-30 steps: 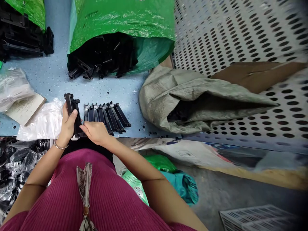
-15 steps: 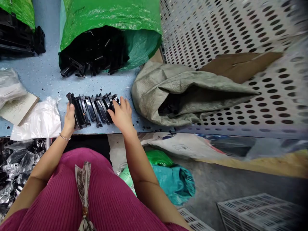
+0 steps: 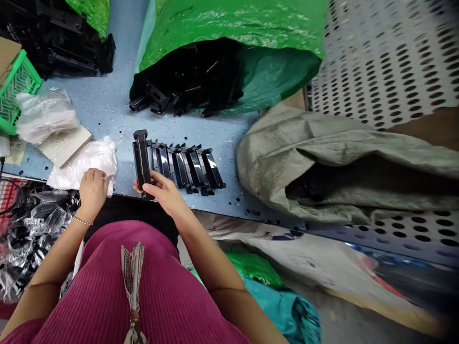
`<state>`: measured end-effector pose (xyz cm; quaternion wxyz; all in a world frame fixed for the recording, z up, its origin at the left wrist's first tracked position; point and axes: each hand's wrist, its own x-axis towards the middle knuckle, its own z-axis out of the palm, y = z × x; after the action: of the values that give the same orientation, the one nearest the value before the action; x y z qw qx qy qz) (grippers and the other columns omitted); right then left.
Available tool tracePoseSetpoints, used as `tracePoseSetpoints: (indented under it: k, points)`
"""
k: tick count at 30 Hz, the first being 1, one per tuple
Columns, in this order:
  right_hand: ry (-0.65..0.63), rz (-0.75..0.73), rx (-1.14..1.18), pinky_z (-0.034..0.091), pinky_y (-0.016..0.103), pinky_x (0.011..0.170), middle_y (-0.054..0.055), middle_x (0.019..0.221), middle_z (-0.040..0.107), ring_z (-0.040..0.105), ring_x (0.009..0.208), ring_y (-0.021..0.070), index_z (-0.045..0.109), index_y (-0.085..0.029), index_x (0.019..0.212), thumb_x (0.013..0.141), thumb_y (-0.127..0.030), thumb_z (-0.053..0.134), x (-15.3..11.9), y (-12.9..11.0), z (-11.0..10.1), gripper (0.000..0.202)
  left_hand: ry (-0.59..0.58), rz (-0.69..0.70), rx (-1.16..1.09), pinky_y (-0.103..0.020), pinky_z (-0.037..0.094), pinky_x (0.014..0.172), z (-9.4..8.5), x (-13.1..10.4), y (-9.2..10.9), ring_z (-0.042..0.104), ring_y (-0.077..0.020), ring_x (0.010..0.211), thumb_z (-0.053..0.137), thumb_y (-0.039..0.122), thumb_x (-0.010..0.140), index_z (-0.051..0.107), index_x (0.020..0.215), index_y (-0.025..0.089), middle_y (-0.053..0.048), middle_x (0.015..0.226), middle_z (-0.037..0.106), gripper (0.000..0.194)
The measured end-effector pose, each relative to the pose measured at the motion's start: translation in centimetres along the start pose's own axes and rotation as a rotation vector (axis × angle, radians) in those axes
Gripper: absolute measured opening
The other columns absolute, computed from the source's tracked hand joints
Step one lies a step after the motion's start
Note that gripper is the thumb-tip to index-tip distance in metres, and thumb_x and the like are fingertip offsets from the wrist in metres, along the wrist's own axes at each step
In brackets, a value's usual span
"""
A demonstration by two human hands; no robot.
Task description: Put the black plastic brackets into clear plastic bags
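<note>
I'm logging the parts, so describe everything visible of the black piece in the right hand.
The black piece is long and narrow, looks like hard plastic with a slight sheen, and has lengthwise ridges and a wider far end. The right hand grips its near end, thumb on top. It points away from the person, just left of the row of similar pieces, above the blue speckled tabletop. Whether it touches either, or is several nested parts, I can't tell.
</note>
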<state>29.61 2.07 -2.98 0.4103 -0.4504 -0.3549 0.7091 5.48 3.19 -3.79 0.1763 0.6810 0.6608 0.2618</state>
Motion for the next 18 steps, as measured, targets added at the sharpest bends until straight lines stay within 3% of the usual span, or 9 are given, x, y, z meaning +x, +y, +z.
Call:
tracePoseSetpoints:
  k: [3, 6, 10, 12, 15, 18]
  points:
    - [-0.026, 0.023, 0.084, 0.058, 0.038, 0.089, 0.005, 0.103, 0.077, 0.074, 0.087, 0.0200, 0.070, -0.021, 0.109, 0.073, -0.041, 0.087, 0.7, -0.2, 1.4, 0.044, -0.070, -0.107, -0.216, -0.037, 0.051, 0.081, -1.1, 0.2, -2.6, 0.061, -0.0220, 0.083, 0.066, 0.034, 0.089, 0.068, 0.083, 0.019, -0.007, 0.087, 0.065, 0.017]
    - [-0.082, 0.078, 0.164, 0.059, 0.034, 0.085, 0.005, 0.107, 0.076, 0.074, 0.086, 0.0186, 0.070, -0.020, 0.107, 0.072, -0.041, 0.086, 1.1, -1.0, 2.7, 0.043, -0.063, -0.297, -0.511, -0.028, 0.043, 0.062, -2.3, 0.8, -3.5, 0.051, -0.0140, 0.063, 0.082, 0.039, 0.073, 0.061, 0.067, 0.020, 0.001, 0.070, 0.058, 0.029]
    - [-0.217, 0.191, 0.211, 0.060, 0.032, 0.078, 0.005, 0.096, 0.077, 0.073, 0.081, 0.0181, 0.069, -0.019, 0.112, 0.074, -0.046, 0.081, 1.5, -2.3, 3.6, 0.047, -0.079, -0.379, -0.757, -0.027, 0.043, 0.063, -3.1, 1.5, -3.2, 0.056, -0.0132, 0.070, 0.083, 0.044, 0.069, 0.066, 0.065, 0.018, -0.003, 0.081, 0.065, 0.032]
    - [-0.274, 0.218, 0.247, 0.060, 0.031, 0.077, 0.004, 0.093, 0.077, 0.073, 0.081, 0.0182, 0.067, -0.020, 0.114, 0.076, -0.045, 0.079, 2.2, -2.5, 4.3, 0.048, -0.069, -0.419, -0.827, -0.025, 0.042, 0.059, -3.0, 1.5, -2.9, 0.054, -0.0117, 0.066, 0.088, 0.040, 0.062, 0.065, 0.063, 0.017, -0.001, 0.076, 0.063, 0.033]
    - [-0.365, 0.232, 0.309, 0.060, 0.029, 0.077, 0.004, 0.093, 0.076, 0.074, 0.084, 0.0185, 0.067, -0.020, 0.107, 0.075, -0.043, 0.080, 4.0, -1.7, 5.9, 0.042, -0.064, -0.437, -0.887, -0.024, 0.038, 0.054, -2.8, 1.4, -2.5, 0.048, -0.0093, 0.058, 0.092, 0.033, 0.056, 0.060, 0.061, 0.018, 0.002, 0.067, 0.056, 0.036]
    - [-0.335, 0.235, 0.313, 0.060, 0.027, 0.072, 0.003, 0.087, 0.073, 0.074, 0.079, 0.0174, 0.066, -0.019, 0.095, 0.073, -0.041, 0.083, 5.6, -0.1, 7.1, 0.036, -0.035, -0.403, -0.891, -0.026, 0.041, 0.057, -3.6, 1.2, -2.8, 0.050, -0.0103, 0.060, 0.088, 0.033, 0.064, 0.062, 0.064, 0.018, 0.001, 0.069, 0.058, 0.030]
